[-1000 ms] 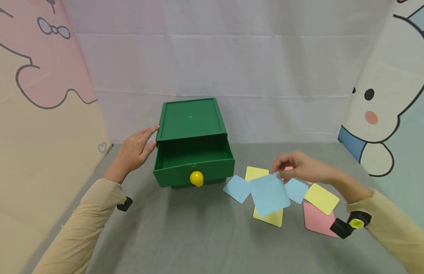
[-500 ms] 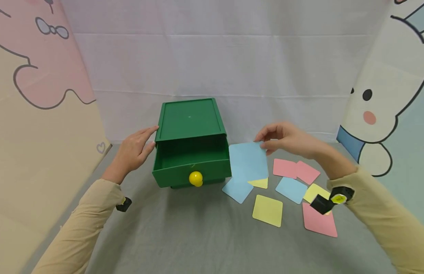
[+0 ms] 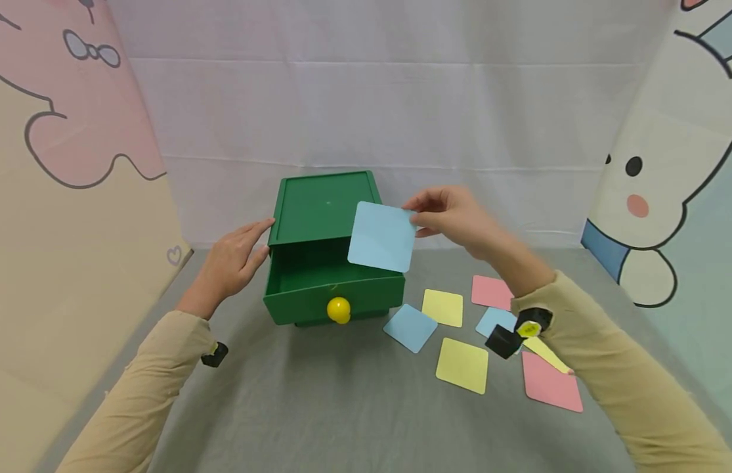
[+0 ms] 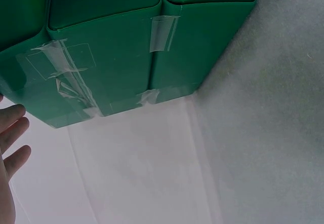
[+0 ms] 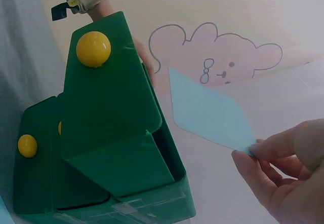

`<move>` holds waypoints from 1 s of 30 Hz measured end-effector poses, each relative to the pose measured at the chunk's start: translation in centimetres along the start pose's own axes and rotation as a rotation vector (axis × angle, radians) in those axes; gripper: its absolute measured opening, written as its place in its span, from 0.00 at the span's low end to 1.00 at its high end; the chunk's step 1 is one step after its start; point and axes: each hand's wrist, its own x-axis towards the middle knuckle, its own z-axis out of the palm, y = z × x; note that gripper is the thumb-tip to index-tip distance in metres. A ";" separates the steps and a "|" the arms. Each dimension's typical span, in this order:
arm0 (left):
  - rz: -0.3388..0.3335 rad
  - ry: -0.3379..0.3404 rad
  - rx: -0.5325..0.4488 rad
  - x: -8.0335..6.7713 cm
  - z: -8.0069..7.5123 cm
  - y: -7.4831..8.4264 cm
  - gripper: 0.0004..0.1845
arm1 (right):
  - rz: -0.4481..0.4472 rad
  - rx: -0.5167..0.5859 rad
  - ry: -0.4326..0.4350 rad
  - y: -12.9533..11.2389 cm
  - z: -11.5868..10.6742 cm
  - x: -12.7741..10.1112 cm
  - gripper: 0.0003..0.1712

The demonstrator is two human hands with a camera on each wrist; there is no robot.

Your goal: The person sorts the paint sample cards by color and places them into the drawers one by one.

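I count one blue card [image 3: 382,236] in the right fingers [image 3: 429,219], two blue cards [image 3: 410,328], three yellow cards [image 3: 462,366] and two visible pink cards [image 3: 551,383] below them, and one green drawer unit [image 3: 327,210] nearby.

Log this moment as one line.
right hand: pinches blue card | left hand: beside green cabinet | top drawer: open, below card

Drawer cabinet [image 3: 324,207]: plastic-looking, smooth, low sheen. Knob [image 3: 339,309], 6 o'clock on cabinet: plastic-looking, high gloss. Tape [image 4: 163,33]: clear film, shiny, wrinkled. Held blue card [image 3: 382,236], 3 o'clock: paper, smooth, matt. Loose cards [image 3: 462,365], 4 o'clock: likewise. Surface [image 3: 318,407]: matt cloth. Backdrop [image 3: 377,112], 12 o'clock: creased cloth.
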 end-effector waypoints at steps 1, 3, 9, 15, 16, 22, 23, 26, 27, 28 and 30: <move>0.000 -0.001 0.001 0.0 0.0 0.0 0.27 | 0.005 0.003 0.015 -0.1 0.3 0.2 0.13; 0.002 0.000 0.002 0.0 0.0 0.0 0.27 | 0.008 0.000 0.027 0.0 0.9 0.7 0.13; 0.007 0.005 -0.002 -0.1 0.0 -0.1 0.27 | -0.008 -0.039 -0.018 1.0 2.3 1.5 0.12; 0.003 0.002 0.001 -0.1 0.1 -0.1 0.27 | -0.023 -0.106 -0.043 1.9 3.7 1.9 0.10; 0.003 0.002 0.002 -0.1 0.1 -0.1 0.27 | -0.032 -0.120 -0.049 2.0 3.9 1.9 0.10; 0.008 0.008 0.002 0.0 0.0 0.0 0.28 | -0.084 -0.233 -0.076 1.7 4.5 1.9 0.10; 0.009 0.009 0.003 -0.1 0.0 0.0 0.27 | -0.096 -0.258 -0.082 1.6 4.5 1.8 0.10; 0.010 0.010 -0.001 -0.1 0.0 0.0 0.27 | -0.146 -0.352 -0.094 1.4 4.6 1.7 0.09; 0.011 0.009 -0.002 -0.1 0.0 0.0 0.27 | -0.163 -0.382 -0.099 1.3 4.6 1.6 0.09; 0.011 0.010 -0.002 -0.1 0.0 0.0 0.27 | -0.178 -0.410 -0.103 1.3 4.7 1.6 0.09; 0.012 0.009 -0.003 -0.1 0.1 0.0 0.27 | -0.194 -0.451 -0.107 1.2 4.7 1.5 0.08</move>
